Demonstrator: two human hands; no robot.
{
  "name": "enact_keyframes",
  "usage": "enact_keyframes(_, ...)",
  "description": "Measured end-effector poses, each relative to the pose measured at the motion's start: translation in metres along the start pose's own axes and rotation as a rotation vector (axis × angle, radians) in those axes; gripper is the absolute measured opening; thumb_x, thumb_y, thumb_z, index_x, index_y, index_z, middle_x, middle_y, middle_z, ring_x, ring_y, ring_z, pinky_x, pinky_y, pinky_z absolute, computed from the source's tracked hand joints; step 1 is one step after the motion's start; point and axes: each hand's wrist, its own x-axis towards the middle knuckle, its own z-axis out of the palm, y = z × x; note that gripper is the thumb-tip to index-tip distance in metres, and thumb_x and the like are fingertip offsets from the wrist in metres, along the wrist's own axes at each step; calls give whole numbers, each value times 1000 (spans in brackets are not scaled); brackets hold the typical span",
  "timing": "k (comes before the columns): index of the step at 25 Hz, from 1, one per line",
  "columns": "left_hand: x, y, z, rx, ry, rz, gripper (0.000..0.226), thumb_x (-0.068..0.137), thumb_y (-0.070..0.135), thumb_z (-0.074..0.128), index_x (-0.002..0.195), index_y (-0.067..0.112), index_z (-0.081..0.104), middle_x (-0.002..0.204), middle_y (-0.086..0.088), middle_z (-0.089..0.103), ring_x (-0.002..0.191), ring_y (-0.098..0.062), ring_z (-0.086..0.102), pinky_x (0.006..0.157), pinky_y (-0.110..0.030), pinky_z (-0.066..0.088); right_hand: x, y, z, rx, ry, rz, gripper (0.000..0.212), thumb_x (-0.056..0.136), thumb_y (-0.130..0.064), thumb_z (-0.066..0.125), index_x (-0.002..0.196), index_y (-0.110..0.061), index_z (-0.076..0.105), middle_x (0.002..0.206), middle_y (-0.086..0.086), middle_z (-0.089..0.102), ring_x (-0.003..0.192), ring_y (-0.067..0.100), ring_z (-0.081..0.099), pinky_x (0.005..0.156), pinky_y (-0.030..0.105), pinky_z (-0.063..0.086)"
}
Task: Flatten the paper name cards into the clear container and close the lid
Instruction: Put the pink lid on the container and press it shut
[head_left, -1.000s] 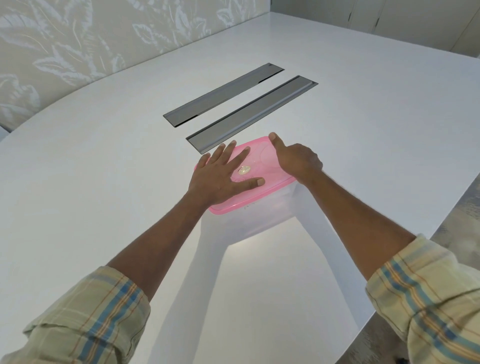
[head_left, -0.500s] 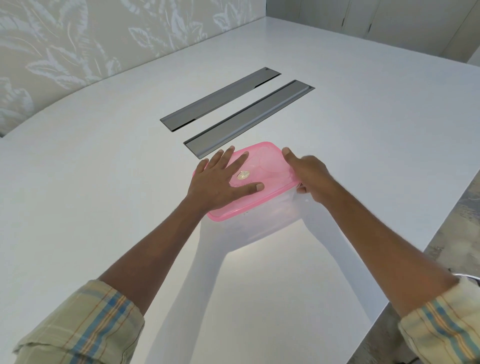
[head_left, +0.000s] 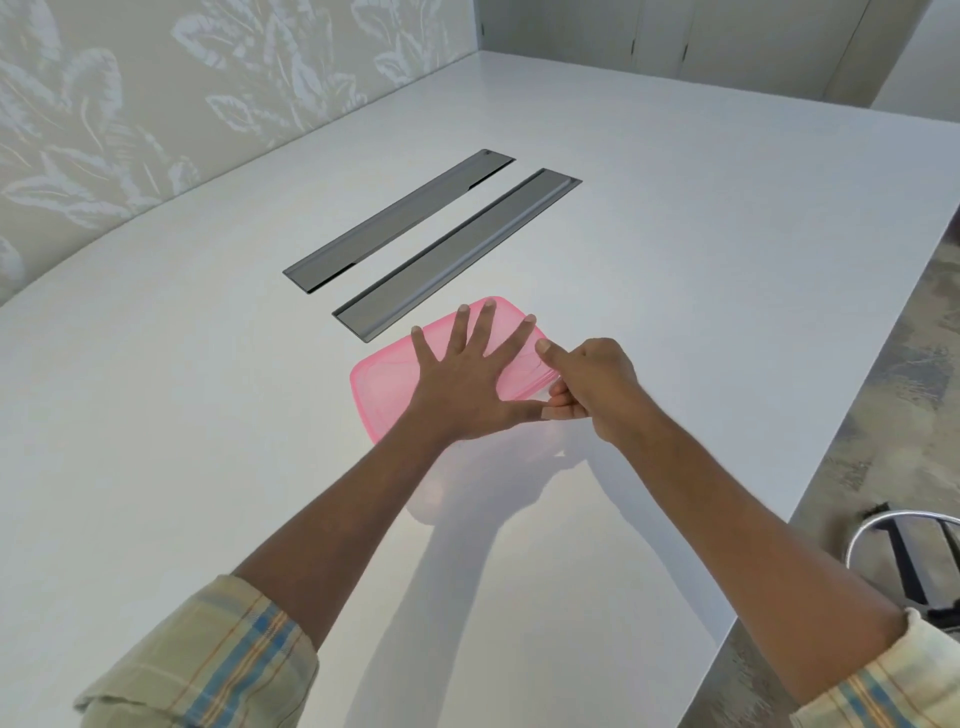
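A pink translucent lid (head_left: 384, 382) lies on top of the clear container (head_left: 467, 467), whose see-through walls show faintly below my arms. My left hand (head_left: 467, 384) rests flat on the lid with fingers spread wide. At the lid's right near corner my right hand (head_left: 587, 387) has its thumb on top and its fingers curled under the rim. No paper name cards can be made out; the lid and my hands cover the inside of the container.
The white table (head_left: 156, 415) carries two long grey metal cable hatches (head_left: 400, 218) (head_left: 457, 254) just beyond the container. Its right edge drops to a mottled floor, where a chrome chair frame (head_left: 904, 551) stands. A leaf-patterned wall runs along the left.
My right hand slid from the lid's far right corner down its right edge to the near right corner. My left hand spread wider and shifted right over the lid.
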Motion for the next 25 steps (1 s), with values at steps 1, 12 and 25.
enact_keyframes(1,0,0,0,5,2,2,109,73,107,25,163,57,-11,180,-3,-10,166,-37,-8,115,-87,1,-1,-2,1,-3,3,-2,49,95,-46,78,91,0,64,80,20,72,60,32,74,57,41,68)
enact_keyframes(12,4,15,-5,75,-66,99,100,90,69,59,168,42,1,179,2,-16,166,-29,-13,112,-89,9,-1,3,-8,-15,-66,40,53,93,-57,72,96,-4,75,77,13,80,66,26,81,63,32,65)
enact_keyframes(25,3,38,10,125,30,101,83,93,47,66,162,27,24,179,8,3,167,-28,0,110,-90,13,4,1,2,-22,3,66,34,95,-26,71,100,7,72,77,22,77,60,27,71,67,38,67)
